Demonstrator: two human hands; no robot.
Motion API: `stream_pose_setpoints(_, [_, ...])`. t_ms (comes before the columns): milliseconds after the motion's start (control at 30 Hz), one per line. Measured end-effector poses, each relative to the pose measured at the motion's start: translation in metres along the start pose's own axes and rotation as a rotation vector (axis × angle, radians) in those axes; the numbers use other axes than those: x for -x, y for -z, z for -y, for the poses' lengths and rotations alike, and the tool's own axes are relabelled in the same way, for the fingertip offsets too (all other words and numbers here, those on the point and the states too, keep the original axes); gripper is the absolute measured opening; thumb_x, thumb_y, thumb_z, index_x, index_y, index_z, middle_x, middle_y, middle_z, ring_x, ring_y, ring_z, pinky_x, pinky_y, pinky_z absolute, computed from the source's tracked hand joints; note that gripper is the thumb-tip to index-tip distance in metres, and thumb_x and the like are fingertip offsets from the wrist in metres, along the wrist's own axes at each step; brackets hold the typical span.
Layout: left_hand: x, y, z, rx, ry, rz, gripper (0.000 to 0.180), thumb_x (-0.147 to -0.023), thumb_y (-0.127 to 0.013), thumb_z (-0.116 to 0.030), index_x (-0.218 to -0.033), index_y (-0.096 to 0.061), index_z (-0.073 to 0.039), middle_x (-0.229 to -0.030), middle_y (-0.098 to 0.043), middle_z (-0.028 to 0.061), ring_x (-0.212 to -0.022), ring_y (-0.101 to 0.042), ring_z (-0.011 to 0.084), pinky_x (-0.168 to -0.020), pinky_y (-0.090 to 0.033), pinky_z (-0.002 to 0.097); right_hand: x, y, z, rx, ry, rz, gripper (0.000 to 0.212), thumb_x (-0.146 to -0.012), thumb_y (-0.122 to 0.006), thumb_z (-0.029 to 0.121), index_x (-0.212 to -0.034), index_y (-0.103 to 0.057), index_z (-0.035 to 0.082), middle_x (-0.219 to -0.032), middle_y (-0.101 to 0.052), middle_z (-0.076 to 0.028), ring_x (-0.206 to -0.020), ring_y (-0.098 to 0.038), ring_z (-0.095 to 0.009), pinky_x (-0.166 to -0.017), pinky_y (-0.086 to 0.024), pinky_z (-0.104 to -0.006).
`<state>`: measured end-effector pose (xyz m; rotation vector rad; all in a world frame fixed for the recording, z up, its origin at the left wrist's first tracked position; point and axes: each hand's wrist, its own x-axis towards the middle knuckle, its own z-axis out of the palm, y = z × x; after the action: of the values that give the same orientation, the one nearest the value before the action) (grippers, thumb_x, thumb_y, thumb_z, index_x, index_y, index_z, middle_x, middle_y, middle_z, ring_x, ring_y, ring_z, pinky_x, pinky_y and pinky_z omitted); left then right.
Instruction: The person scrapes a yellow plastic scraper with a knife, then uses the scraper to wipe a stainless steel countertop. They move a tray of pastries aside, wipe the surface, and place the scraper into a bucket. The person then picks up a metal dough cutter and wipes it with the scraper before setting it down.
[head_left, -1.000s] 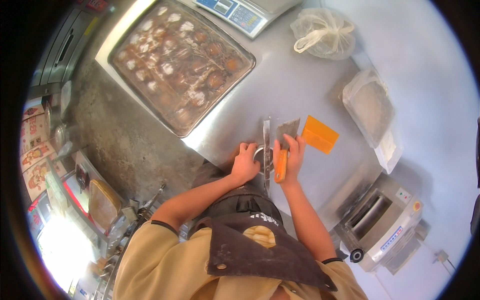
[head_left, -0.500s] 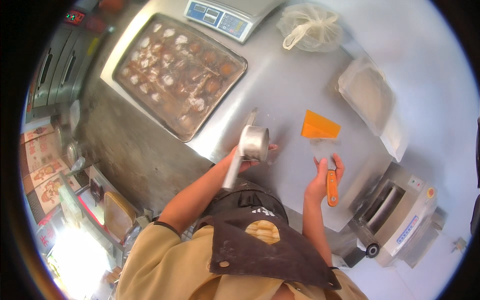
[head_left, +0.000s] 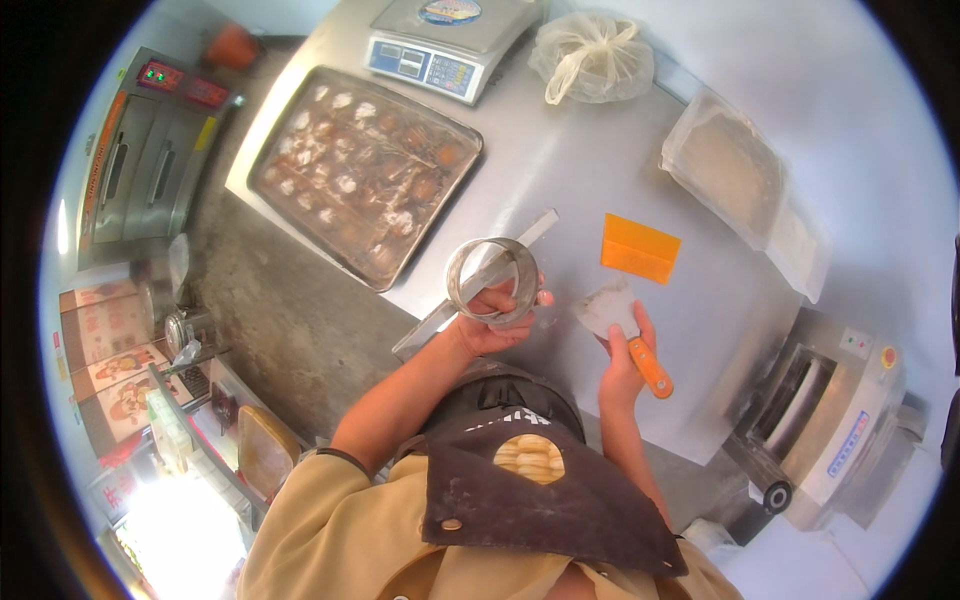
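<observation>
My left hand (head_left: 497,332) is closed around a round metal ring (head_left: 453,278) and a long flat metal bar (head_left: 538,228). The ring's opening faces up, and the bar passes beneath it on a slant. In my right hand (head_left: 619,372) is a scraper (head_left: 608,306) with a pale, smeared blade and an orange wooden handle. Its blade points toward the ring, with a gap between them. Just beyond it, an orange plastic dough scraper (head_left: 640,248) lies flat on the metal table (head_left: 560,180).
A dark baking tray (head_left: 425,240) with brown, white-dusted pieces stands at the left. Behind are a digital scale (head_left: 425,65) and a knotted plastic bag (head_left: 592,62). A plastic-covered container (head_left: 725,160) sits at the right, above a roller machine (head_left: 830,410). Ovens (head_left: 150,165) stand far left.
The ring and bar have tipped in my left hand, so the ring's opening now shows. My right hand's scraper has swung its blade leftward, away from the orange dough scraper. The view has shifted slightly.
</observation>
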<state>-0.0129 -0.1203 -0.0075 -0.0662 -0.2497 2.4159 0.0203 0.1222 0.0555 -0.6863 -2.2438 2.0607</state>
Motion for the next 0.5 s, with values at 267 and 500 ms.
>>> stream_pose_setpoints(267, [-0.010,-0.027,0.024,0.020,-0.028,-0.014,0.047,-0.095,-0.064,-0.001,-0.141,-0.057,-0.003,-0.132,-0.068,0.0171,-0.058,-0.052,0.0096,-0.054,-0.045,0.0233,-0.039,0.062,-0.119,-0.501,-0.602,-0.180,0.045,-0.101,-0.069,0.010,-0.144,-0.055,0.009,-0.125,-0.068,-0.007,-0.105,-0.069,-0.019,-0.086,-0.061,-0.0358])
stream_pose_setpoints(500, [-0.006,-0.027,0.032,-0.124,-0.047,-0.104,0.034,-0.096,-0.069,-0.011,-0.129,-0.064,-0.003,-0.107,-0.069,0.0097,-0.059,-0.052,0.0087,-0.053,-0.044,0.0232,-0.058,0.116,-0.202,-0.625,-0.670,-0.360,0.028,-0.103,-0.068,0.015,-0.128,-0.059,0.006,-0.124,-0.066,-0.009,-0.110,-0.066,-0.022,-0.091,-0.059,-0.0371])
